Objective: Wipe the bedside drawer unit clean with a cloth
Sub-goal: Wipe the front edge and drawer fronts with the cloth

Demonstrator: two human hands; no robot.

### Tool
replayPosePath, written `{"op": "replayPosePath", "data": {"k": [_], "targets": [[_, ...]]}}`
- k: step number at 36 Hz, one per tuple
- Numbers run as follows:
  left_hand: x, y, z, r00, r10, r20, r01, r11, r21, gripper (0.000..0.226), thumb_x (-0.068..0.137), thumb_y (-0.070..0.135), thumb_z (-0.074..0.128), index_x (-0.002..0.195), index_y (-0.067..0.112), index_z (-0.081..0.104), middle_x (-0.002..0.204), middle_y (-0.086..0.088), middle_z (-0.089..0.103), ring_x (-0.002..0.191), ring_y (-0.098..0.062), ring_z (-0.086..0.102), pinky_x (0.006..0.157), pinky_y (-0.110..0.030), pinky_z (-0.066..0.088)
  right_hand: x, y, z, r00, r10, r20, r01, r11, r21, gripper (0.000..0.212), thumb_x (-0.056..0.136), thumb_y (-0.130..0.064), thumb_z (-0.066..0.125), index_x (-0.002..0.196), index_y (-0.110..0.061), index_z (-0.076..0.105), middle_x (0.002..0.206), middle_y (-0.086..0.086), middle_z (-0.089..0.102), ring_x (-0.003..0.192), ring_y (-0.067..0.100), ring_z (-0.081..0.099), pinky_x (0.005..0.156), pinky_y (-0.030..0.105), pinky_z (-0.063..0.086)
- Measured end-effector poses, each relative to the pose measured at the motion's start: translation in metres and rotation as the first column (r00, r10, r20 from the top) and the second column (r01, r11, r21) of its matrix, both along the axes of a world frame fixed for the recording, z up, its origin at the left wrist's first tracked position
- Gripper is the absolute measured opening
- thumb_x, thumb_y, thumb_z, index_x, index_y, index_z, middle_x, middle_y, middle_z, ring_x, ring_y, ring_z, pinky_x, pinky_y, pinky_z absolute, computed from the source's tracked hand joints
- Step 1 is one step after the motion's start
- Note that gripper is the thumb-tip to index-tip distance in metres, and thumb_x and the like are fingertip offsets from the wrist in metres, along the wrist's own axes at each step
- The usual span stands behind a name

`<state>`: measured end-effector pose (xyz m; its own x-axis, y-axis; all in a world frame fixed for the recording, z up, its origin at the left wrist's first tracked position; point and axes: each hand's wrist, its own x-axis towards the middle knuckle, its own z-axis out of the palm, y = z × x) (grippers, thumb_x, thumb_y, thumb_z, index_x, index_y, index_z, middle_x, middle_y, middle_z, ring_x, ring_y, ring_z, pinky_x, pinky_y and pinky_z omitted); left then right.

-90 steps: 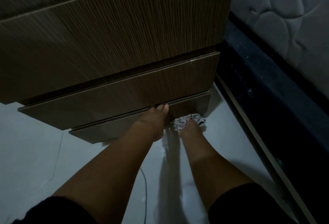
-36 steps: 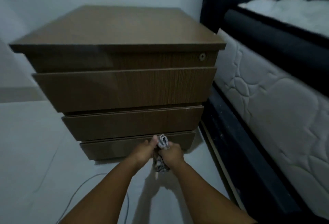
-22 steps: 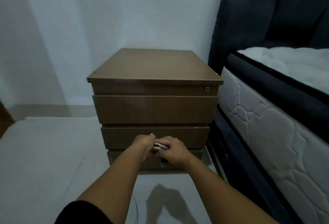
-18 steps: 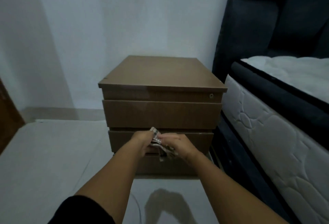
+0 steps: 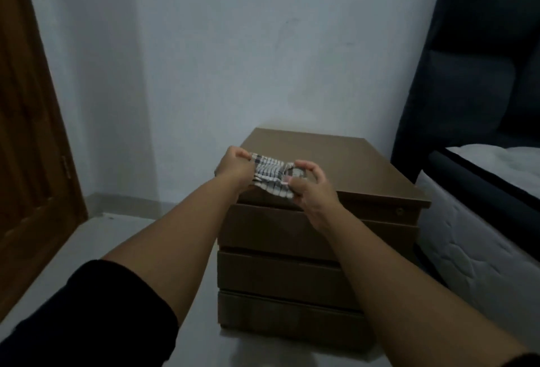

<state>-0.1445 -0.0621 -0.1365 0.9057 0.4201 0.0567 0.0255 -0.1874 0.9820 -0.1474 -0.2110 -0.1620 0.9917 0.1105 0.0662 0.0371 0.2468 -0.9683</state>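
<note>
Above the drawer unit [image 5: 336, 162], bunched cloth [image 5: 270, 172], ends hidden inside both fists

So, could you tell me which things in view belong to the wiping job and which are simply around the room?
Part of the job:
- checked cloth, stretched between both hands
- left hand, gripping one end
- right hand, gripping the other
- bedside drawer unit, drawers shut

Just there:
- mattress, to its right
- dark headboard
- wooden door, far left

Bare forearms and hands — black sleeve [image 5: 96, 311] pushed up on the left arm.
</note>
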Motion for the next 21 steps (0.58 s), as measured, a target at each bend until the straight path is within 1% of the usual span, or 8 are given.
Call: {"op": "replayPosePath", "data": {"k": [4, 7, 9, 11, 12, 14, 16, 21], "targets": [[0.014, 0.016, 0.015, 0.998, -0.003, 0.063, -0.01, 0.98, 0.199, 0.014, 0.091, 0.029, 0.057, 0.079, 0.024, 0.061, 0.111, -0.005, 0.068, 0.104, -0.025, 0.063, 0.094, -0.039, 0.054, 0.032, 0.022, 0.019, 0.988, -0.08, 0.129, 0.103, 0.977, -0.186, 0.023, 0.086, -0.001, 0.062, 0.089, -0.024, 0.065, 0.11, 0.003, 0.064, 0.089, 0.017, 0.066, 0.074, 0.027, 0.058], [0.028, 0.025, 0.018, 0.998, -0.025, 0.064, 0.0, 0.934, 0.358, 0.023, 0.094, 0.028, 0.053, 0.111, 0.019, 0.067, 0.118, -0.006, 0.067, 0.109, -0.024, 0.061, 0.098, -0.038, 0.051, 0.058, 0.038, 0.024, 0.972, -0.147, 0.184, 0.2, 0.929, -0.311, 0.022, 0.087, -0.005, 0.062, 0.098, -0.022, 0.069, 0.114, 0.003, 0.066, 0.092, 0.018, 0.066, 0.075, 0.025, 0.056], [0.037, 0.029, 0.016, 0.997, -0.026, 0.066, -0.012, 0.858, 0.514, 0.031, 0.095, 0.026, 0.051, 0.121, 0.016, 0.065, 0.124, -0.005, 0.065, 0.115, -0.024, 0.058, 0.103, -0.034, 0.046, 0.071, 0.044, 0.025, 0.95, -0.168, 0.264, 0.275, 0.852, -0.446, 0.024, 0.089, -0.01, 0.061, 0.109, -0.019, 0.07, 0.119, 0.005, 0.067, 0.096, 0.017, 0.064, 0.077, 0.022, 0.052], [0.044, 0.031, 0.01, 0.998, -0.04, 0.042, 0.003, 0.762, 0.647, 0.033, 0.097, 0.023, 0.048, 0.125, 0.016, 0.063, 0.131, -0.005, 0.062, 0.12, -0.023, 0.055, 0.103, -0.029, 0.04, 0.079, 0.045, 0.024, 0.928, -0.104, 0.357, 0.321, 0.709, -0.628, 0.027, 0.091, -0.015, 0.06, 0.116, -0.018, 0.068, 0.125, 0.003, 0.064, 0.098, 0.012, 0.059, 0.081, 0.02, 0.046], [0.047, 0.033, 0.005, 0.998, -0.051, 0.021, 0.021, 0.711, 0.703, 0.033, 0.097, 0.023, 0.047, 0.126, 0.017, 0.063, 0.133, -0.005, 0.06, 0.121, -0.023, 0.054, 0.103, -0.029, 0.04, 0.083, 0.045, 0.022, 0.925, -0.035, 0.379, 0.325, 0.593, -0.737, 0.027, 0.091, -0.02, 0.06, 0.118, -0.019, 0.067, 0.13, 0.001, 0.06, 0.106, 0.012, 0.056, 0.089, 0.021, 0.044], [0.051, 0.035, -0.006, 0.997, -0.071, -0.011, 0.052, 0.611, 0.79, 0.032, 0.097, 0.022, 0.047, 0.124, 0.018, 0.064, 0.133, -0.006, 0.059, 0.121, -0.025, 0.053, 0.104, -0.032, 0.04, 0.093, 0.043, 0.014, 0.922, 0.108, 0.372, 0.315, 0.349, -0.882, 0.032, 0.093, -0.032, 0.056, 0.123, -0.027, 0.062, 0.144, 0.0, 0.048, 0.131, 0.019, 0.042, 0.11, 0.03, 0.033], [0.053, 0.035, -0.017, 0.996, -0.087, -0.021, 0.065, 0.54, 0.839, 0.03, 0.096, 0.02, 0.049, 0.119, 0.017, 0.068, 0.127, -0.008, 0.063, 0.117, -0.026, 0.056, 0.103, -0.033, 0.045, 0.1, 0.042, 0.005, 0.925, 0.192, 0.327, 0.287, 0.208, -0.935, 0.037, 0.095, -0.038, 0.049, 0.132, -0.032, 0.053, 0.15, 0.0, 0.038, 0.142, 0.024, 0.024, 0.117, 0.043, 0.023], [0.059, 0.039, -0.028, 0.996, -0.089, 0.031, 0.023, 0.544, 0.839, 0.029, 0.097, 0.021, 0.048, 0.119, 0.019, 0.066, 0.121, -0.01, 0.065, 0.108, -0.026, 0.06, 0.096, -0.036, 0.05, 0.103, 0.034, 0.0, 0.931, 0.187, 0.315, 0.255, 0.286, -0.924, 0.037, 0.097, -0.035, 0.044, 0.134, -0.032, 0.05, 0.151, 0.002, 0.036, 0.146, 0.024, 0.011, 0.116, 0.05, 0.021]]}}
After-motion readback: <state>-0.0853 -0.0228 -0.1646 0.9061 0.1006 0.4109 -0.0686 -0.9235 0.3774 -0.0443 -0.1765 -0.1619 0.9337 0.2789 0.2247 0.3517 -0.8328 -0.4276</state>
